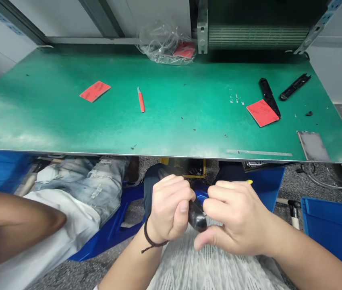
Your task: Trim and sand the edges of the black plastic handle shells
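Black part (pixel 197 218), mostly hidden, sits clasped in the left hand (pixel 171 209); at its three o'clock the right hand (pixel 237 217) curls, grip impossible to tell.

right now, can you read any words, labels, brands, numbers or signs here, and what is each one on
No text is clear enough to quote.
Red sheet at right: faint dark printing, too blurred to read.
Red sheet at left: faint marks, too small to read.
Black piece in the left hand: no text visible on the part that shows.
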{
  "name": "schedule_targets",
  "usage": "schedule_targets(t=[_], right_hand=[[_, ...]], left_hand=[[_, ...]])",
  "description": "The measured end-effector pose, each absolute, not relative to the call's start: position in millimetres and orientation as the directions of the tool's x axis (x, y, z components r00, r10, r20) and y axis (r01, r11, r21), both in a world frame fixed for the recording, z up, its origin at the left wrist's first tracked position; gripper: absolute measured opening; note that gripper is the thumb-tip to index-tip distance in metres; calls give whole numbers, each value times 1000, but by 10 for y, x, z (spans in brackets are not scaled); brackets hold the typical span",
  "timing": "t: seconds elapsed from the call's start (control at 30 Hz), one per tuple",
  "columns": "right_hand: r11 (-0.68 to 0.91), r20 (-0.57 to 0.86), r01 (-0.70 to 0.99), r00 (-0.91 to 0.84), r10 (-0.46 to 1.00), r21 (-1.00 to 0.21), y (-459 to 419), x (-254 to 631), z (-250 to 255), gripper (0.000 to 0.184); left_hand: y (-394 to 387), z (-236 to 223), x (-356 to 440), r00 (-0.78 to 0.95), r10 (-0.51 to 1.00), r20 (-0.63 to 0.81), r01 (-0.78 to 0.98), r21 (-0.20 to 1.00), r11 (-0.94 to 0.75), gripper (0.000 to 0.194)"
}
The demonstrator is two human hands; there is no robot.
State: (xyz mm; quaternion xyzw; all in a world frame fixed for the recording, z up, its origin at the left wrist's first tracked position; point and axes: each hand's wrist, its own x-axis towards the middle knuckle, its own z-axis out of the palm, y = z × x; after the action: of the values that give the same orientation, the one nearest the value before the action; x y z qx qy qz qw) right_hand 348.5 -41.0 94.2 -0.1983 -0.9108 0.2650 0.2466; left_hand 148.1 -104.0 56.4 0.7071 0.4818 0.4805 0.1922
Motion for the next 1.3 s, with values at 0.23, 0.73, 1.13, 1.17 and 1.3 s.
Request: schedule_targets(t=[0.23,0.73,1.13,1.17,1.3], right_hand=[[853,473,307,-728,496,-422,-492,3493,905,71],[866,686,469,-574,447,-171,-588,3460,789,60],[622,440,103,-617,652,-777,-396,3614,866,22],[574,371,114,-659,654,-811,-376,3645,886,21],[466,152,141,-831,536,-874,-331,3717,935,58]], left_hand=[[-1026,540,1538,65,842,535,514,705,-488,34],[-1092,501,1760,-132,892,432,443,831,-337,41],[-1023,392,1749,-108,910,401,326,879,-348,47],[-1010,404,1720,-73,887,457,371,838,-401,45],[-963,504,1608,132,793,594,469,668,-578,41]])
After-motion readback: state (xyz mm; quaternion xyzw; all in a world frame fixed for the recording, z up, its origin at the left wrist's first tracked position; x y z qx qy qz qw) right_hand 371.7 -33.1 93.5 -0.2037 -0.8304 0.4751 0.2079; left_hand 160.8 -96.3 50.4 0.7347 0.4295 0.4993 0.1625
